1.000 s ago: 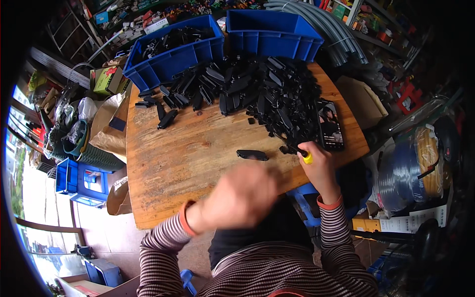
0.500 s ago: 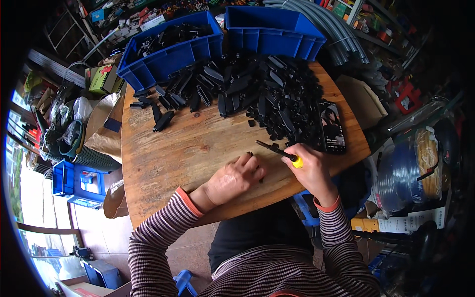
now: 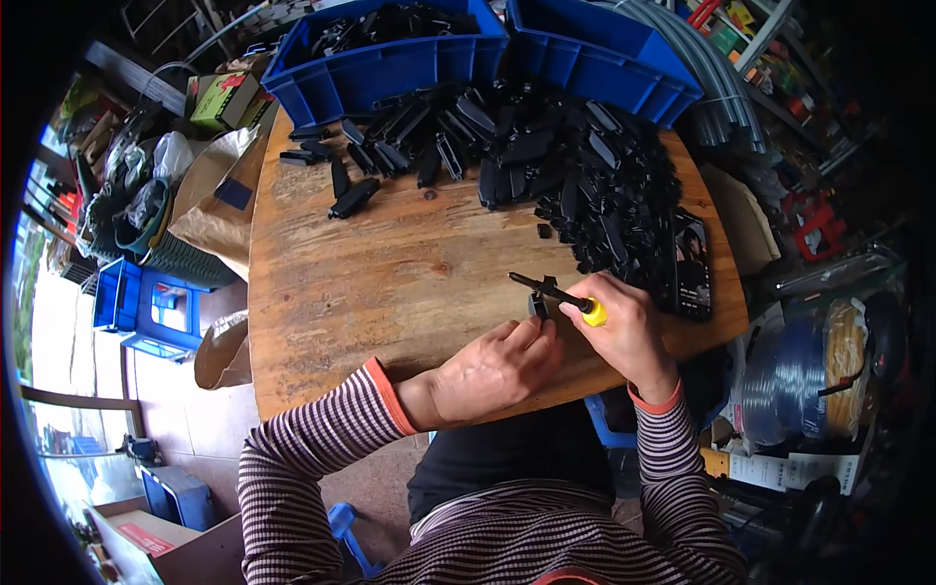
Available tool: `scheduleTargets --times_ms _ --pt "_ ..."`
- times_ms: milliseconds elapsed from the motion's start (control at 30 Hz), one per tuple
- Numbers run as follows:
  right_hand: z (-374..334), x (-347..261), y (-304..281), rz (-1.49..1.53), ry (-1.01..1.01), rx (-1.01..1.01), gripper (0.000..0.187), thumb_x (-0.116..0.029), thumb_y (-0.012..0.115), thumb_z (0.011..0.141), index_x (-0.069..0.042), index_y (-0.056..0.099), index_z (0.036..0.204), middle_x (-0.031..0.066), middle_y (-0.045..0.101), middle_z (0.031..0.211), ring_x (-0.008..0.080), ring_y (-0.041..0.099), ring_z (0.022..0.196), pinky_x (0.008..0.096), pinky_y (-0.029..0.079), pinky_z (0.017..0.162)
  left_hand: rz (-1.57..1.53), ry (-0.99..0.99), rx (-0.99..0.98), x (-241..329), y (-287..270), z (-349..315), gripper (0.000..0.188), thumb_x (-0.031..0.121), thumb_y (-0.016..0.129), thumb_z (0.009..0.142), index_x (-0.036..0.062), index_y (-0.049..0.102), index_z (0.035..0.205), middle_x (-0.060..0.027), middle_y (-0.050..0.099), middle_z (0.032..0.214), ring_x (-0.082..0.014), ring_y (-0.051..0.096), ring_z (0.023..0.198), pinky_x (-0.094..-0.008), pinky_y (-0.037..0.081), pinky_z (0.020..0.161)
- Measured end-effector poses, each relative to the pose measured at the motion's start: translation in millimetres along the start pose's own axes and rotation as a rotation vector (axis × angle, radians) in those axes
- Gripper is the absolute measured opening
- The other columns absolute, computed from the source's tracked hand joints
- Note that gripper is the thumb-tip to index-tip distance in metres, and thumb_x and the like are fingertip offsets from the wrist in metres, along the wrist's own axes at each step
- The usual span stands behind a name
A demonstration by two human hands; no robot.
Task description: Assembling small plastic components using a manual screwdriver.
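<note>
A screwdriver with a yellow handle and a dark shaft (image 3: 565, 292) is gripped in my right hand (image 3: 627, 325), its tip pointing left. My left hand (image 3: 499, 369) rests low over the table's near part, fingers bent and closed. From its fingertips a small black plastic piece (image 3: 537, 306) sticks up, just below the screwdriver's shaft. Whether shaft and piece touch I cannot tell. Beyond my hands lies a large heap of black plastic parts (image 3: 526, 146), long casings and small bits mixed. One small black bit (image 3: 544, 231) sits apart at the heap's near edge.
Two blue bins stand along the far edge: the left bin (image 3: 390, 76) holds black parts, the right bin (image 3: 604, 68) stands beside it. A phone (image 3: 692, 268) lies at the right of the wooden table (image 3: 341, 283). A brown paper bag (image 3: 216, 210) stands left.
The view has shifted, so the table sits differently in it. My left hand has come closer to the screwdriver, and the black piece now shows above its fingers. My right hand keeps the screwdriver.
</note>
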State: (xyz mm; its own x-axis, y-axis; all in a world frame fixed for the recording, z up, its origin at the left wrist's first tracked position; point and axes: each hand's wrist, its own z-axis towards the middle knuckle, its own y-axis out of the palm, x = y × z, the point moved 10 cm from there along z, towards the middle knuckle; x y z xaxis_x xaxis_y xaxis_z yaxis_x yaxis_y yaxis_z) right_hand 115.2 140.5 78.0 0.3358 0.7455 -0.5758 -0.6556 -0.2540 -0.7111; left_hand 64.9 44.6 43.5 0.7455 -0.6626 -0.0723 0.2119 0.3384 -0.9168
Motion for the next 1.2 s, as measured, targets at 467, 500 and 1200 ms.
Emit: scheduleTargets --times_ms 467,500,1200 --pt "10 -7 28 -0.088 -0.119 -0.105 0.021 0.009 0.068 0.070 -0.002 0.059 0.086 0.0092 0.059 0.080 0.0264 0.064 0.071 0.0333 0.050 0.059 0.032 0.026 0.051 5 -5 -1 0.041 0.020 0.058 0.075 -0.0028 0.060 0.109 -0.0147 0.060 0.107 -0.0270 0.058 0.104 -0.0336 0.051 0.089" --pt "12 -9 29 -0.097 -0.137 -0.128 0.020 0.008 0.067 0.071 -0.003 0.059 0.086 0.0091 0.058 0.081 0.0271 0.064 0.072 0.0345 0.050 0.059 0.038 0.020 0.061 5 -7 -1 0.042 0.019 0.058 0.073 -0.0019 0.060 0.110 -0.0131 0.059 0.105 -0.0269 0.058 0.105 -0.0341 0.051 0.090" --pt "38 -15 9 0.200 -0.037 -0.125 0.005 -0.001 0.064 0.084 -0.001 0.059 0.085 0.0064 0.062 0.079 0.0173 0.064 0.070 0.0286 0.050 0.060 0.046 -0.001 -0.003 4 2 -6 0.047 0.021 0.057 0.072 -0.0043 0.059 0.112 -0.0155 0.060 0.110 -0.0299 0.059 0.107 -0.0357 0.051 0.091"
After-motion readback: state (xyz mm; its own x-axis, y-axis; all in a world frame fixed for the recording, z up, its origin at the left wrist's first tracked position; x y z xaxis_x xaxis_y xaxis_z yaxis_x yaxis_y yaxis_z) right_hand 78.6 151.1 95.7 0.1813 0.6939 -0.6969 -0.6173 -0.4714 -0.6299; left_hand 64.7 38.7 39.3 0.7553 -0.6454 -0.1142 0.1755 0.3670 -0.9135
